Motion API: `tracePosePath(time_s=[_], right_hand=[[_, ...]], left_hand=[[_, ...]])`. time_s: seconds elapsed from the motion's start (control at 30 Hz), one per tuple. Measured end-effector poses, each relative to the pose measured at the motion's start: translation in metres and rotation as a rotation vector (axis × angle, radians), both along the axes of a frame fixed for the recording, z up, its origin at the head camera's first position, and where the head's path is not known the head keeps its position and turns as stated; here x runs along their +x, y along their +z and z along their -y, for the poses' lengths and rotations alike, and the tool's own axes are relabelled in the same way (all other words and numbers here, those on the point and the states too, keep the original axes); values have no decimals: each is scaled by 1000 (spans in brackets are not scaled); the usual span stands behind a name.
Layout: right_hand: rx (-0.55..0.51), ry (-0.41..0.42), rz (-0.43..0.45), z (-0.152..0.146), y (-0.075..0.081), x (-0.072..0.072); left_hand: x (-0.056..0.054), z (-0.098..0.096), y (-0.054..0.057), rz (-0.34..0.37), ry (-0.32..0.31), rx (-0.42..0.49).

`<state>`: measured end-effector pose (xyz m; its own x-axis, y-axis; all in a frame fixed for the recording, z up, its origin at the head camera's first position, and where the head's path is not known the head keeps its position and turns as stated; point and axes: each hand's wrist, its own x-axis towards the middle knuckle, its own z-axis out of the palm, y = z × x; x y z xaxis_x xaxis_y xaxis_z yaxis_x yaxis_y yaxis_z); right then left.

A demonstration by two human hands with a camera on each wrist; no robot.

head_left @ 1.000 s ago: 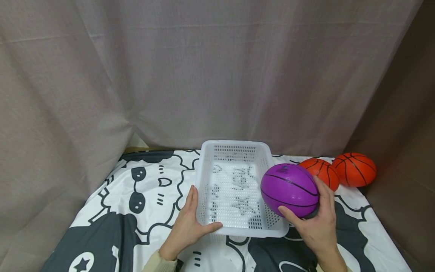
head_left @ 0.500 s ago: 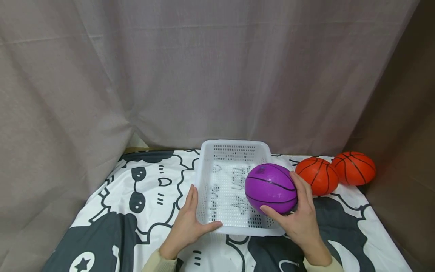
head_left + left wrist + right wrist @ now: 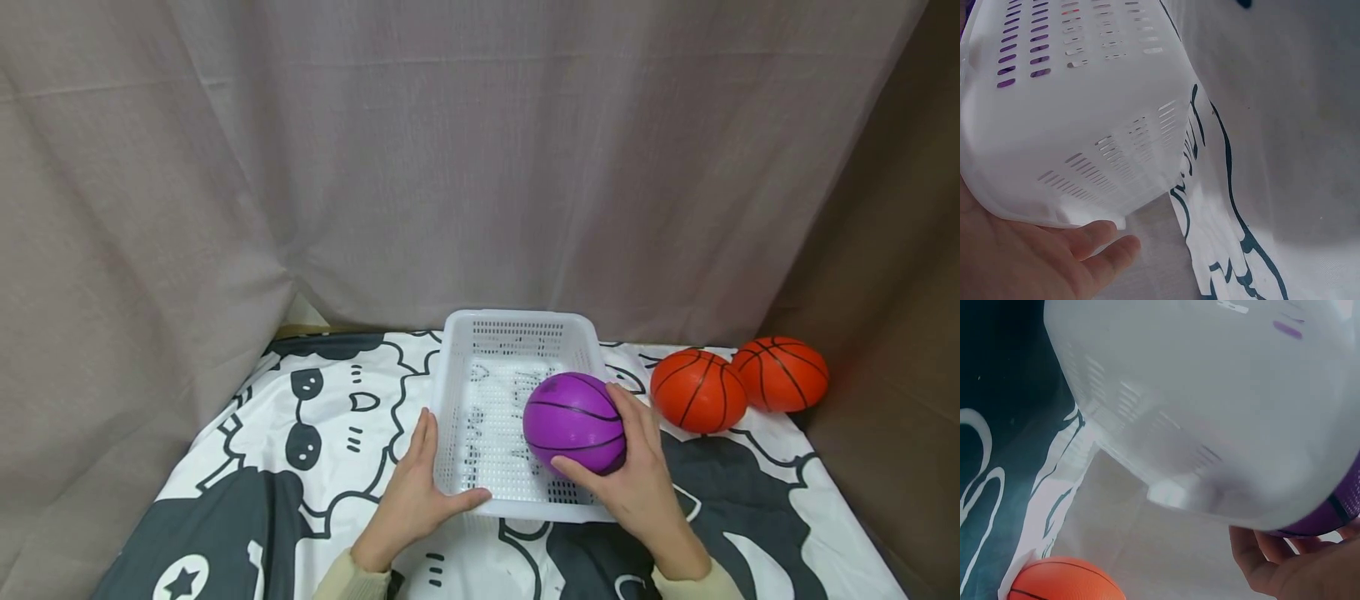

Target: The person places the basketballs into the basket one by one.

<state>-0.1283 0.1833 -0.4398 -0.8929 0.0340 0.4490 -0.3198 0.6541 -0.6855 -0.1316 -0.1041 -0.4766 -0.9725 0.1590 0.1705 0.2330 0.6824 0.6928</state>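
A purple mini basketball (image 3: 574,422) is over the right half of a white perforated plastic basket (image 3: 532,508). My right hand (image 3: 637,483) grips the ball from its right side, thumb at the front and fingers behind. In the right wrist view those fingers (image 3: 1260,550) reach round the ball, mostly hidden by the basket wall. At the basket's near left corner rests my left hand (image 3: 412,492), fingers straight along the left side and thumb across the front rim. The left wrist view shows its relaxed fingers (image 3: 1110,247) just beneath the rim, outside the wall.
Right of the basket, an orange mini basketball (image 3: 699,392) sits against another orange ball (image 3: 782,373) near the surface's right edge. A cartoon-print cloth (image 3: 337,450) covers the surface. Grey curtain (image 3: 480,167) hangs behind, with darker cloth (image 3: 885,350) on the right.
My right hand has carried the purple ball leftward, from the basket's right rim to over its inside. The near orange ball shows more fully. My left hand and the basket have stayed put.
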Motion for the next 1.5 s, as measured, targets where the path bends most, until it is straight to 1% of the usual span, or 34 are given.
tracePosePath(time_s=[0.1, 0.2, 0.47, 0.7, 0.93, 1.03, 1.17, 1.27, 1.43, 1.5], right_hand=[[18, 12, 32, 2, -2, -1], [38, 22, 43, 5, -4, -2], [102, 12, 100, 11, -9, -6], [144, 11, 103, 15, -10, -9], [150, 35, 121, 16, -11, -9], [138, 44, 101, 16, -11, -8], [103, 52, 32, 14, -7, -6], [75, 51, 0, 10, -4, -6], [59, 39, -29, 2, -2, -6], [59, 28, -38, -2, -1, -6]], left_hand=[[0, 0, 0, -2, 2, -4], [0, 0, 0, -3, 5, -10], [-1, 0, -1, -6, 6, -12], [-1, 0, -1, -12, 2, -11], [0, 1, -2, -22, -1, 1], [0, 1, -2, -25, -3, 2], [0, 1, -2, -18, -1, 6], [0, 1, -2, -3, -1, 14], [0, 2, -1, 20, -4, 24], [0, 2, -2, 14, -10, 25]])
